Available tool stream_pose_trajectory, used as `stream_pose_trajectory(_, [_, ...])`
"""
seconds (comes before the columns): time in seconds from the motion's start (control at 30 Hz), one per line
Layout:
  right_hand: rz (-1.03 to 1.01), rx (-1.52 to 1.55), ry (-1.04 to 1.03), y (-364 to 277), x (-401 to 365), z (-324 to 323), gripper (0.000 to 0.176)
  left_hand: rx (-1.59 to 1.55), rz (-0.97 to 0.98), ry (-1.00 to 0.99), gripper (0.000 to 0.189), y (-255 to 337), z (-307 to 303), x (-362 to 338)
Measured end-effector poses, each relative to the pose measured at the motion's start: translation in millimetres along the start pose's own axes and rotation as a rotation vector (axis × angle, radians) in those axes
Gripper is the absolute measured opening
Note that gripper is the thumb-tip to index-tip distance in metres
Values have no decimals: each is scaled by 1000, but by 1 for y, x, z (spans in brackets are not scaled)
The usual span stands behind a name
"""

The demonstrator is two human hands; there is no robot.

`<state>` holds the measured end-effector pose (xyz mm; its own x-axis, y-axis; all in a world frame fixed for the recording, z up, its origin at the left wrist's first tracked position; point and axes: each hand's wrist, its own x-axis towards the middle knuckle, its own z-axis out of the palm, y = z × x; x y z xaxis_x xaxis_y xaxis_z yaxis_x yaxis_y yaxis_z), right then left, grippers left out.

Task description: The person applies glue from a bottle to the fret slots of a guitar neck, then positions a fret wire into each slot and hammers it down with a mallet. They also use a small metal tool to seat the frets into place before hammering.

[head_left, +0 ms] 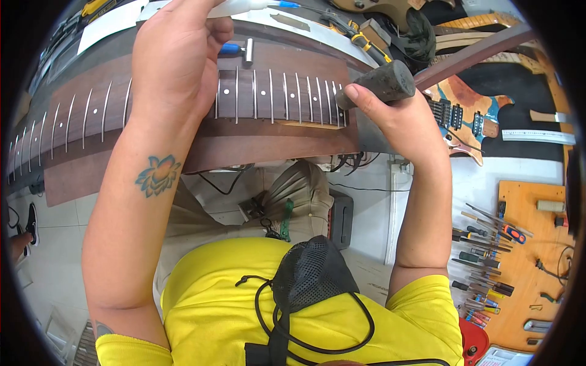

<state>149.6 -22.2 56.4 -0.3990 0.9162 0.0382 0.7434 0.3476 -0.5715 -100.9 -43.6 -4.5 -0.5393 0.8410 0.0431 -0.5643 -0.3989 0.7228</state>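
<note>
A dark fretboard [262,110] with metal frets and white dot inlays lies across the bench on brown sheets. Over its middle, my left hand [174,61] is closed around a translucent bottle [241,6] with a blue-based needle tip pointing right. My right hand [409,122] grips a mallet with a black cylindrical head [387,82], at the fretboard's right end; the thumb presses on the head and the wooden handle [476,55] extends to the upper right. Just behind the fretboard lies a small blue-handled metal tool [249,52], partly hidden by my left hand.
Yellow-black pliers [369,49] lie behind the mallet. A guitar body [467,116] and a steel ruler [537,136] are at the right. Files and screwdrivers line a wooden board [519,256] at the lower right. A person's foot [32,226] shows at the far left.
</note>
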Motion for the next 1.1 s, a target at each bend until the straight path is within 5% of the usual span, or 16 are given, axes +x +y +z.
stream_pose_trajectory(1.1, [87,-116,132,-15,-44,19,35,-77,-64,-71,23,0,-5,0])
